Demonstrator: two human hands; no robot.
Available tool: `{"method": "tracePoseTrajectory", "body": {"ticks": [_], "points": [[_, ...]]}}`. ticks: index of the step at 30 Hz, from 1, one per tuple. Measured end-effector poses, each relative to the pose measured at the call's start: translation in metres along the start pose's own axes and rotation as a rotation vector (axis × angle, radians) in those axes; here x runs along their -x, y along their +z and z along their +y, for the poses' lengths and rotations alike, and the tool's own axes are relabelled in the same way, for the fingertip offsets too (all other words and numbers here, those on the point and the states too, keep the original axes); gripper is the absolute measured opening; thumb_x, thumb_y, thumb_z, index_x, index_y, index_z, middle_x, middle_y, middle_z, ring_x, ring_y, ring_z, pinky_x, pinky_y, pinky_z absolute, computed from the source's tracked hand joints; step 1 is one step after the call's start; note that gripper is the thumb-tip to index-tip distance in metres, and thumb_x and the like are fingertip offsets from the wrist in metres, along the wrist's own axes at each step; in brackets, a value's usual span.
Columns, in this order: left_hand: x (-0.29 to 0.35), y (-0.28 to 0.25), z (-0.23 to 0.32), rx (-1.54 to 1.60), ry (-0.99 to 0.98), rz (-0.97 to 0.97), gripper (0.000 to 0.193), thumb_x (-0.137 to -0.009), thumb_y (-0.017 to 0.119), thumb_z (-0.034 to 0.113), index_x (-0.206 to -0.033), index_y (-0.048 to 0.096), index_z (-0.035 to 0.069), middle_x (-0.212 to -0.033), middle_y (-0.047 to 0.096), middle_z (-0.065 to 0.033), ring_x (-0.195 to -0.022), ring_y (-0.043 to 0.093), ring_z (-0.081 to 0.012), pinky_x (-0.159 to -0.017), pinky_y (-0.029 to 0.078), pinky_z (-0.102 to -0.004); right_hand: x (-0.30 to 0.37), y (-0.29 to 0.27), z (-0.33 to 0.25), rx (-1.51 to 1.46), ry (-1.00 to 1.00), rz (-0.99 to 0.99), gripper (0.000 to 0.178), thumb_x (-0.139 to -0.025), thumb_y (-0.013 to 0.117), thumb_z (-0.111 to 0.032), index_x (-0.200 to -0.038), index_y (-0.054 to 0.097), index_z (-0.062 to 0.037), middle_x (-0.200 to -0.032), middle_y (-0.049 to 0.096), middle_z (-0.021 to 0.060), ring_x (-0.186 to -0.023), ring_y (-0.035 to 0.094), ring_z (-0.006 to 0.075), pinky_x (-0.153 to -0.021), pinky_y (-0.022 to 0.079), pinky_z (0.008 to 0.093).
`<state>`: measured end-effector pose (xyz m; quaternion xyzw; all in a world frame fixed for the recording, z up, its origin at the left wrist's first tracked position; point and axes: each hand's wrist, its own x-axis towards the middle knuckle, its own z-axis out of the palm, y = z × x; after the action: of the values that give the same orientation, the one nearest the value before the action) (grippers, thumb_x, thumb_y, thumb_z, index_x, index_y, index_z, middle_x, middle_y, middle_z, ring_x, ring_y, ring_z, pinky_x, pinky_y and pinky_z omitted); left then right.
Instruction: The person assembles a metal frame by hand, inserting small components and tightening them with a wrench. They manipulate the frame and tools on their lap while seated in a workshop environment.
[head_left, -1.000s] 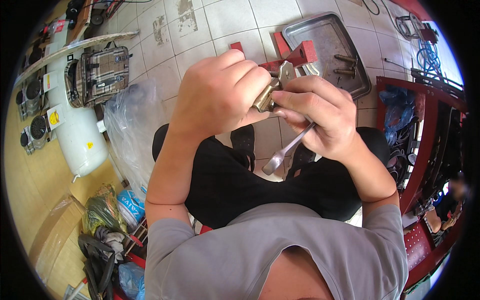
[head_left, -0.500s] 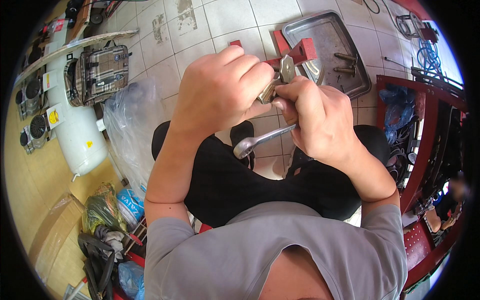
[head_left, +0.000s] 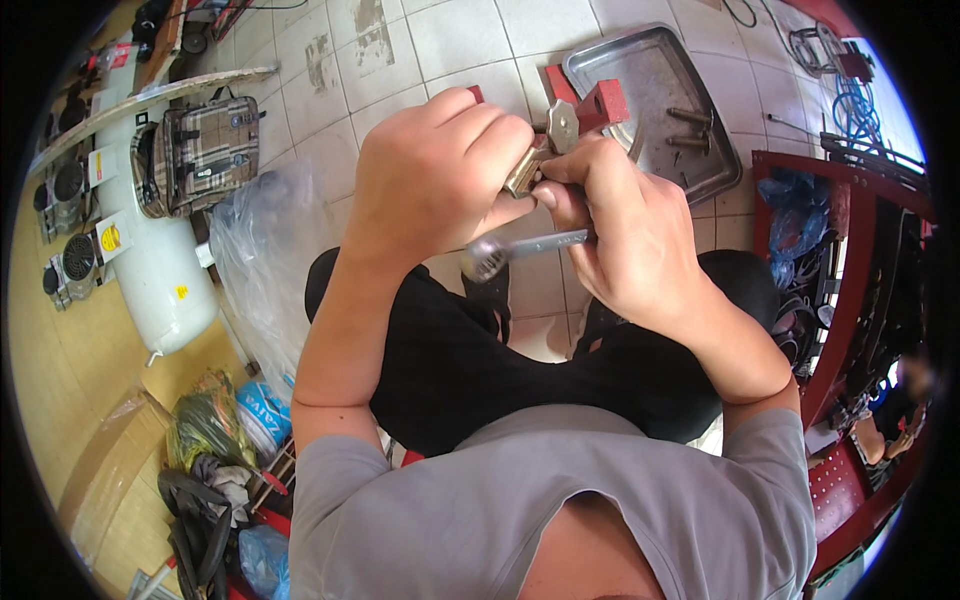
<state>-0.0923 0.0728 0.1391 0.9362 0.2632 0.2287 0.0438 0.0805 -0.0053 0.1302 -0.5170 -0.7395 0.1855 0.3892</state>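
My left hand (head_left: 440, 170) is closed round a brass-coloured metal part (head_left: 523, 173), most of which the fingers hide. A flat metal piece with a scalloped edge (head_left: 562, 125) stands up beside that part; I cannot tell whether the two are joined. Thumb and forefinger of my right hand (head_left: 630, 220) pinch together at the near side of the brass-coloured part, touching it. The same right hand grips a ring wrench (head_left: 545, 243) in its curled fingers. The wrench's ring end points left, above my lap, clear of the metal part.
Beyond my hands a metal tray (head_left: 725, 180) lies on the tiled floor, holding bolts (head_left: 688, 141). A red metal block (head_left: 604, 103) stands at its near edge. To the left are a white tank (head_left: 165, 280), a plaid bag (head_left: 215, 140) and clear plastic sheeting (head_left: 265, 240). A red rack (head_left: 840, 300) stands right.
The scalloped piece has turned to show more of its face and moved slightly left. My right hand has shifted a little up and left, and the wrench's ring end has tipped and blurred.
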Motion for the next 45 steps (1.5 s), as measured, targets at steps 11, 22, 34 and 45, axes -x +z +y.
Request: {"method": "tracePoseTrajectory", "body": {"ticks": [11,22,34,45], "points": [[0.002,0.003,-0.004,-0.020,-0.015,0.080,0.033,-0.056,0.077,0.030,-0.075,0.056,0.014,-0.066,0.052,0.0014,-0.065,0.054,-0.0170,-0.049,0.042,-0.0300,0.003,0.010,0.011,0.072,-0.139,0.158,0.024,-0.079,0.073,-0.024,-0.096,0.067,-0.0078,-0.084,0.053,0.0067,-0.050,0.057,0.0163,-0.041,0.046,0.0294],[0.002,0.003,-0.003,-0.014,-0.040,0.069,0.031,-0.055,0.077,0.022,-0.077,0.058,0.012,-0.068,0.056,-0.0002,-0.066,0.056,-0.0187,-0.050,0.044,-0.0304,0.001,0.011,0.008,0.024,-0.097,0.130,0.023,-0.079,0.072,-0.018,-0.097,0.065,-0.0060,-0.085,0.051,0.0084,-0.050,0.054,0.0176,-0.040,0.046,0.0310],[0.000,0.004,-0.005,0.001,0.000,0.074,0.031,-0.055,0.077,0.028,-0.070,0.054,0.014,-0.064,0.049,0.0021,-0.063,0.052,-0.0165,-0.047,0.041,-0.0301,-0.012,-0.002,0.023,0.038,-0.274,0.121,0.024,-0.072,0.071,-0.014,-0.095,0.064,-0.0088,-0.075,0.052,0.0036,-0.049,0.054,0.0191,-0.042,0.045,0.0314],[-0.001,0.002,0.001,0.022,0.016,0.016,0.033,-0.051,0.077,0.022,-0.074,0.054,0.013,-0.066,0.049,0.0019,-0.066,0.052,-0.0167,-0.048,0.042,-0.0301,-0.017,-0.010,0.015,0.131,-0.270,-0.050,0.022,-0.068,0.068,-0.016,-0.084,0.054,-0.0081,-0.069,0.048,0.0043,-0.046,0.052,0.0214,-0.041,0.041,0.0333]]}}
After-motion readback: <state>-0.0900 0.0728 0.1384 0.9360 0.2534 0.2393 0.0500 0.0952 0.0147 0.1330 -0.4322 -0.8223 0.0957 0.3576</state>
